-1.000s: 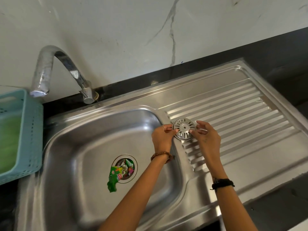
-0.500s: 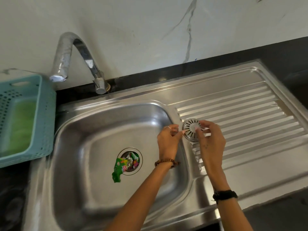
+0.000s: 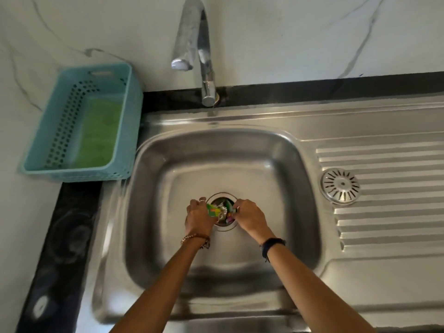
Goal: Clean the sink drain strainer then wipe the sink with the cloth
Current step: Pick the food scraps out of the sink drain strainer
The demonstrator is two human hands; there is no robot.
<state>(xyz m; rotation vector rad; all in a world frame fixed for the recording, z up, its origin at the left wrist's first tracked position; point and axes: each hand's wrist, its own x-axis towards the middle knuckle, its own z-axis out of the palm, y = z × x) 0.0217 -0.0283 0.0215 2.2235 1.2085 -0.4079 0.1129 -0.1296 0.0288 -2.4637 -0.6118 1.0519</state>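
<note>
The round slotted strainer lid (image 3: 340, 186) lies flat on the ribbed drainboard (image 3: 389, 212), right of the basin. Both hands are down in the steel sink basin (image 3: 276, 164) at the drain opening (image 3: 222, 227). My left hand (image 3: 198, 218) pinches a green wrapper (image 3: 212, 210) among crumpled foil and coloured scraps sitting in the drain. My right hand (image 3: 249, 218) grips the scraps from the other side. A green cloth (image 3: 99, 133) lies inside the teal basket (image 3: 72, 169) to the left of the sink.
The chrome tap (image 3: 192, 44) arches over the back of the basin. A black counter strip (image 3: 64, 248) runs along the sink's left side and behind it. A white marble wall stands at the back.
Both hands let go of the strainer lid, leaving it on the drainboard, and moved left into the basin onto the litter in the drain. The view shifted so the basin is centred.
</note>
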